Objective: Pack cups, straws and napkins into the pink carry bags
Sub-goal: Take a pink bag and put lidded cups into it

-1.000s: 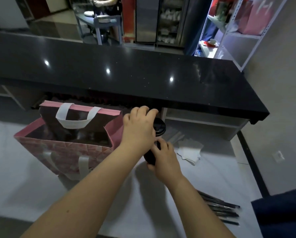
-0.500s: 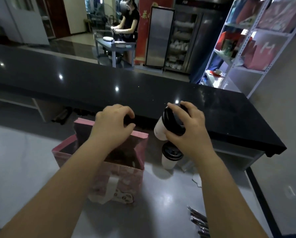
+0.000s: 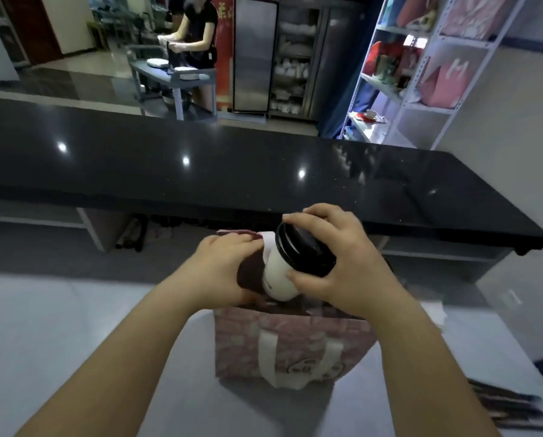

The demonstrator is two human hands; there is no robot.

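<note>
Gripping a white cup (image 3: pixel 278 277) by its black lid (image 3: pixel 305 253), the right hand (image 3: pixel 346 269) holds it tilted above the open pink bag (image 3: pixel 295 348) near the table's (image 3: pixel 74 326) far edge; the left hand (image 3: pixel 223 269) pinches the bag's rim.

right hand (image 3: pixel 349 266): grips tilted cup (image 3: pixel 279 275) over pink bag (image 3: pixel 295 342) | left hand (image 3: pixel 223 272): holds bag rim

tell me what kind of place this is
Probably a café or takeaway drinks shop. A long glossy black counter, a white paper cup with a black lid over a pink patterned carry bag, and a white metal shelf of more pink bags suggest it.
</note>
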